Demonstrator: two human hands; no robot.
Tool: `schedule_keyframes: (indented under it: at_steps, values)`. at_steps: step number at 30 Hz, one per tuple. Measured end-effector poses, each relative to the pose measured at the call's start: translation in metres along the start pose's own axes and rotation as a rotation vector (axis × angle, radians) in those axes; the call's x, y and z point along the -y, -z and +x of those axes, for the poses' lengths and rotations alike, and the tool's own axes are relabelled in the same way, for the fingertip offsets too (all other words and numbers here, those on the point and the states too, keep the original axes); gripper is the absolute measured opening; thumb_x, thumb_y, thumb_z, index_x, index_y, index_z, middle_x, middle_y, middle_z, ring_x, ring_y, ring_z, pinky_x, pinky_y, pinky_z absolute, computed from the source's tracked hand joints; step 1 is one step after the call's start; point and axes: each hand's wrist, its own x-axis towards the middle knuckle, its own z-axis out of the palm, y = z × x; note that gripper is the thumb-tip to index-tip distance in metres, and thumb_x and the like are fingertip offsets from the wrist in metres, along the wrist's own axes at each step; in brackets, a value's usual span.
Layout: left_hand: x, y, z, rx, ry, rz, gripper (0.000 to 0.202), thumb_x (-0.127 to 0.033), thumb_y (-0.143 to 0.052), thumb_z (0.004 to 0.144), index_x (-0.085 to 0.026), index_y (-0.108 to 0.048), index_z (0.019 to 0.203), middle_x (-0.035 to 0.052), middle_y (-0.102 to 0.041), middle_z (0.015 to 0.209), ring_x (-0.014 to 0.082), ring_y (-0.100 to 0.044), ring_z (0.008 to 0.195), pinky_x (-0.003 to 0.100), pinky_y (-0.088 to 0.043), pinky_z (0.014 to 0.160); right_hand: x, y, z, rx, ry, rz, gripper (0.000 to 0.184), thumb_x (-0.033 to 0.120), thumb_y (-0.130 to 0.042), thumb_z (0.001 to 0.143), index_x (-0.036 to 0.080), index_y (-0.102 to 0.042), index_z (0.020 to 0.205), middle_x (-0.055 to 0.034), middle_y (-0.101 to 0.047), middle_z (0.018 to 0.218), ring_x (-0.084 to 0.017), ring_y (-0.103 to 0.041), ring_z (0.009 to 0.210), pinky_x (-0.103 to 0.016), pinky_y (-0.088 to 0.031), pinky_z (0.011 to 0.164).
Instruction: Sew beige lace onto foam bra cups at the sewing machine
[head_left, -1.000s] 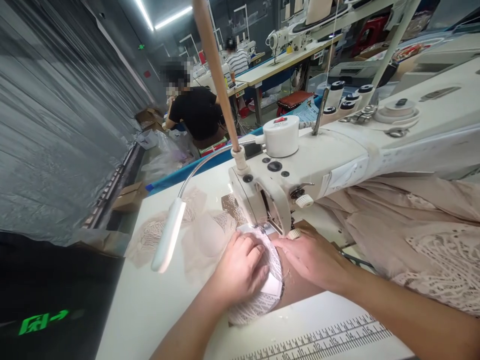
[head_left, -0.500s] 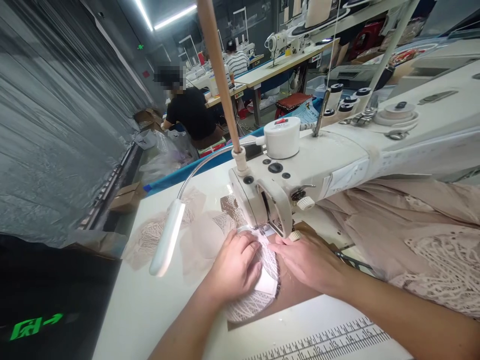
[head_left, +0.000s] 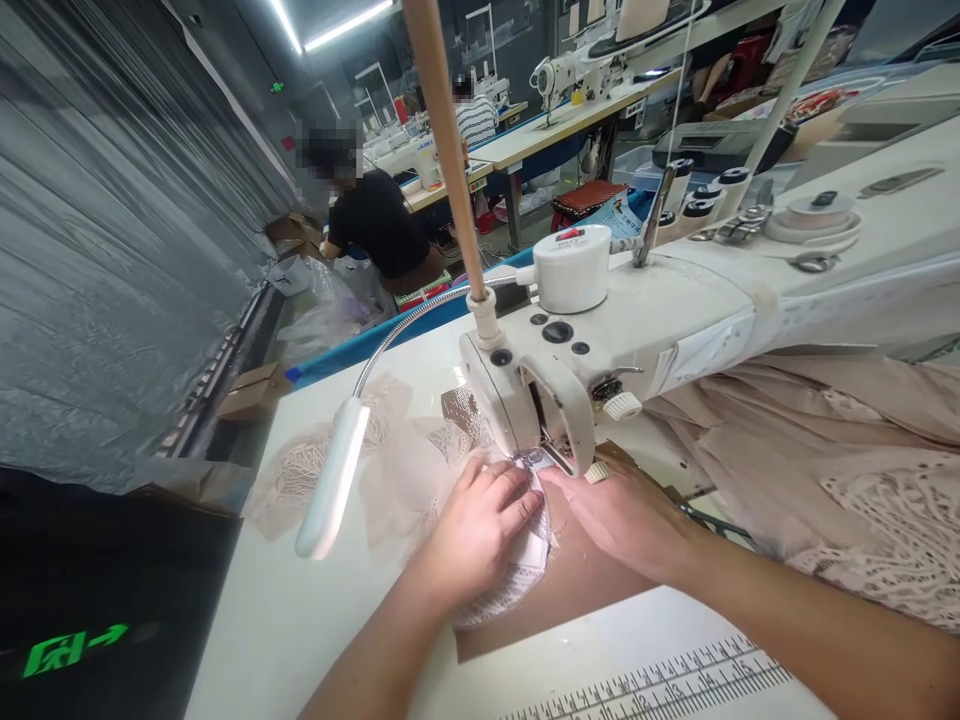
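A lace fabric piece (head_left: pixel 499 600) with a white strip (head_left: pixel 531 555) along it lies under the needle area of the white sewing machine (head_left: pixel 499 395). My left hand (head_left: pixel 476 525) rests on the lace just in front of the presser foot (head_left: pixel 531 457), fingers lying flat and pressing down. My right hand (head_left: pixel 619 515) is on the other side, its thumb stretched to the lace edge by the foot. The machine head and a white knob hide its other fingers. Beneath the lace is a brown sheet (head_left: pixel 600 590).
A lit lamp (head_left: pixel 334 480) on a bendy neck hangs left of my left hand. Sheer lace pieces (head_left: pixel 409 465) lie behind it. Beige lace cloth (head_left: pixel 870 510) is heaped at right. A printed ruler (head_left: pixel 660 685) marks the front. A co-worker (head_left: pixel 379 220) sits beyond the table.
The lace has moved forward under the machine, so less shows in front of my left hand. That hand has shifted slightly right, towards the foot. My right hand stays nearly in place.
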Motion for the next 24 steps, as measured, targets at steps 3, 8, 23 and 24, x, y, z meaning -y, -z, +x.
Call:
schedule_keyframes:
  at_steps: [3, 8, 23, 24]
  values:
    - [0.001, -0.002, -0.001, -0.019, -0.012, -0.045, 0.042, -0.013, -0.048, 0.083, -0.016, -0.053, 0.125, 0.0138, -0.057, 0.125, 0.0286, -0.050, 0.112, 0.054, -0.030, 0.104, 0.001, 0.002, 0.000, 0.054, -0.005, 0.050, 0.033, 0.007, -0.039, 0.082, 0.020, -0.068, 0.089, -0.0044, -0.064, 0.073, -0.018, -0.056, 0.068, -0.029, -0.039, 0.061]
    - [0.004, -0.002, 0.000, -0.044, -0.019, -0.080, 0.039, -0.012, -0.047, 0.084, -0.016, -0.054, 0.122, 0.0130, -0.059, 0.122, 0.0264, -0.053, 0.104, 0.051, -0.036, 0.099, 0.003, 0.004, -0.002, 0.131, -0.010, 0.117, 0.035, 0.007, -0.035, 0.086, 0.019, -0.067, 0.095, -0.0051, -0.064, 0.079, -0.018, -0.055, 0.071, -0.028, -0.038, 0.062]
    - [0.004, 0.001, 0.005, -0.063, 0.041, -0.093, 0.038, -0.011, -0.043, 0.085, -0.013, -0.054, 0.121, 0.0155, -0.060, 0.119, 0.0266, -0.053, 0.099, 0.047, -0.043, 0.090, 0.002, -0.012, -0.005, 0.166, -0.042, -0.072, 0.040, 0.004, -0.043, 0.075, 0.020, -0.066, 0.104, -0.0083, -0.068, 0.093, -0.021, -0.059, 0.079, -0.031, -0.042, 0.065]
    - [0.004, 0.001, 0.005, -0.063, 0.050, -0.088, 0.037, -0.011, -0.044, 0.084, -0.013, -0.055, 0.120, 0.0155, -0.060, 0.118, 0.0265, -0.053, 0.099, 0.047, -0.043, 0.090, 0.002, -0.013, -0.006, 0.164, -0.046, -0.078, 0.040, 0.004, -0.043, 0.075, 0.020, -0.065, 0.104, -0.0084, -0.067, 0.093, -0.021, -0.059, 0.079, -0.031, -0.042, 0.065]
